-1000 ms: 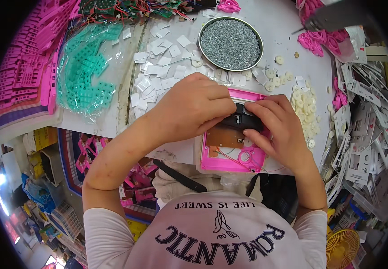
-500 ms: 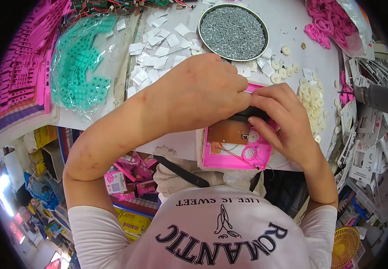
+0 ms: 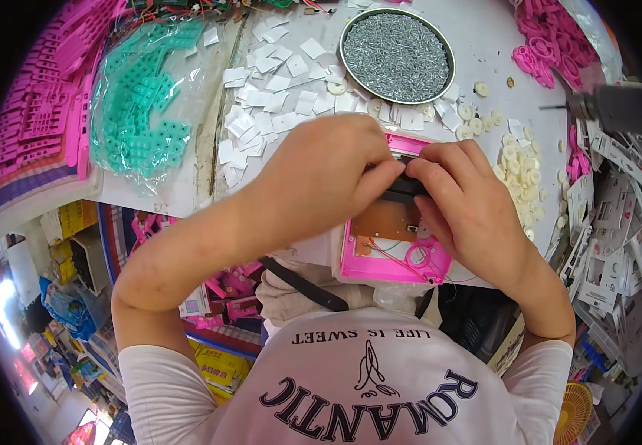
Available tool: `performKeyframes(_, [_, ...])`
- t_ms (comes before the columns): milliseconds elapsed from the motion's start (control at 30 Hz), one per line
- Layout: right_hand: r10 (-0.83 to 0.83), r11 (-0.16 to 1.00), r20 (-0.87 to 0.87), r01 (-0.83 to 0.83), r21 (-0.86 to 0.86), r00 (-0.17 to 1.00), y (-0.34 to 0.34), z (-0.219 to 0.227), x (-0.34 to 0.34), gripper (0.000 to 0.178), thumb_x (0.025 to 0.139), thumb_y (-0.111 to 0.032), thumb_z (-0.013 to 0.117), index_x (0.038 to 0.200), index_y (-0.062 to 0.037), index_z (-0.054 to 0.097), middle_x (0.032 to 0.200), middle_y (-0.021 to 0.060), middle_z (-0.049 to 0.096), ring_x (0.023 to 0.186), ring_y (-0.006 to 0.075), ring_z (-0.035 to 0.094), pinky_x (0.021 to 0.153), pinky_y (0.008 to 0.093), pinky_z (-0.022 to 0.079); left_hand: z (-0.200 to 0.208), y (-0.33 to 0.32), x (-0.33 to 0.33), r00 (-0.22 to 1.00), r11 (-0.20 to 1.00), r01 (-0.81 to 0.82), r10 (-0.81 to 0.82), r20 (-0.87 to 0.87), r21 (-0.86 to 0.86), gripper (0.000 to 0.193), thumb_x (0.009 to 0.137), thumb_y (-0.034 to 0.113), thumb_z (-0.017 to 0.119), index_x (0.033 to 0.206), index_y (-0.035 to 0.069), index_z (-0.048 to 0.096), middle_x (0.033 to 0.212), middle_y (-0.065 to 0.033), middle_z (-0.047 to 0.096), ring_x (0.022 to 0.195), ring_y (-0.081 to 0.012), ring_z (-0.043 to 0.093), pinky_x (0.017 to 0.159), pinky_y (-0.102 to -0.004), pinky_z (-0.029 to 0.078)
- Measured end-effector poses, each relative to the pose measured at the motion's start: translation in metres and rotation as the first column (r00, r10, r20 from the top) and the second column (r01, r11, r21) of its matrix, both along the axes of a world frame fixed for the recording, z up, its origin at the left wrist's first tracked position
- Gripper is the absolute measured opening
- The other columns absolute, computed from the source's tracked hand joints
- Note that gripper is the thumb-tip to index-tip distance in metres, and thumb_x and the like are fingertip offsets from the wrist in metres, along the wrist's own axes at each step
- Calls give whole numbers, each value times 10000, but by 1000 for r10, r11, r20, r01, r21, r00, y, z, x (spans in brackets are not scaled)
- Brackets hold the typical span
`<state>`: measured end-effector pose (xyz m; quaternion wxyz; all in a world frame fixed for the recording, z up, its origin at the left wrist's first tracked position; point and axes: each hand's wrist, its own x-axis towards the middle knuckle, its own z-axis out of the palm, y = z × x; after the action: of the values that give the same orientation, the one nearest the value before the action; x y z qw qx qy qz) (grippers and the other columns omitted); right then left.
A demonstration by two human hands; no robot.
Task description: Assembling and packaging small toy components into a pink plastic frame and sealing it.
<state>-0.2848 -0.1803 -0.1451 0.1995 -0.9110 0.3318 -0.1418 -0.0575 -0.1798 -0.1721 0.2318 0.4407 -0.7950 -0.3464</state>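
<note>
A pink plastic casing lies open at the table's near edge, in front of me. Inside it are a brown circuit board, thin wires, a pink ring and a black part. My left hand reaches over the casing's far side. Its thumb and forefinger pinch at the black part's far end, and whatever they hold is too small to make out. From the right, my right hand grips the black part between thumb and fingers, covering the casing's right side.
Beyond the hands stands a round tin of small screws. White square pieces lie scattered left of it, cream wheels to the right. A bag of green parts and stacked pink parts are far left. A dark tool juts in at right.
My left hand has turned and drawn back slightly, so its thumb and pinching fingertips now show. My right hand keeps its grip at the black part. The whole view has shifted a little.
</note>
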Motion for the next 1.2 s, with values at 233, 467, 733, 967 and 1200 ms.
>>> performKeyframes(233, [-3, 1000, 12, 3, -16, 1000, 1, -4, -1, 391, 743, -18, 710, 1120, -7, 609, 1081, 128, 603, 943, 333, 577, 820, 412, 525, 14, -40, -6, 989, 968, 84, -110, 101, 237, 163, 807, 134, 716, 821, -29, 703, 710, -139, 675, 655, -251, 655, 633, -349, 513])
performKeyframes(467, [2, 1000, -49, -2, 12, 999, -3, -4, 0, 390, 771, -35, 703, 1142, -8, 584, 1093, 130, 591, 979, 330, 567, 832, 414, 529, 20, -57, -16, 964, 936, 143, -206, 171, 320, 150, 797, 118, 690, 832, -27, 706, 705, -137, 680, 643, -223, 656, 624, -352, 518])
performKeyframes(733, [-29, 998, -28, 31, 49, 999, -1, -11, -1, 461, 728, -74, 763, 1142, 15, 580, 1107, 147, 581, 985, 332, 564, 841, 419, 520, 17, -62, -20, 969, 892, 96, -185, 162, 442, 154, 794, 128, 697, 835, -20, 717, 706, -133, 683, 649, -207, 662, 622, -344, 521])
performKeyframes(967, [-73, 993, 67, 78, -90, 995, 7, -31, -9, 531, 687, -89, 795, 1172, -2, 598, 1125, 163, 600, 1017, 358, 586, 846, 437, 509, 24, -86, -20, 930, 887, 244, -329, 165, 393, 166, 818, 135, 700, 886, -14, 727, 735, -125, 698, 621, -224, 663, 605, -345, 525])
performKeyframes(1200, [-42, 998, 169, 35, 46, 985, 3, 13, -21, 597, 675, -73, 836, 1227, -15, 617, 1123, 165, 621, 1011, 389, 602, 875, 485, 503, -49, -121, -12, 923, 878, 79, 115, 368, -472, 164, 879, 256, 654, 872, 124, 750, 924, -72, 709, 915, -278, 687, 784, -469, 502])
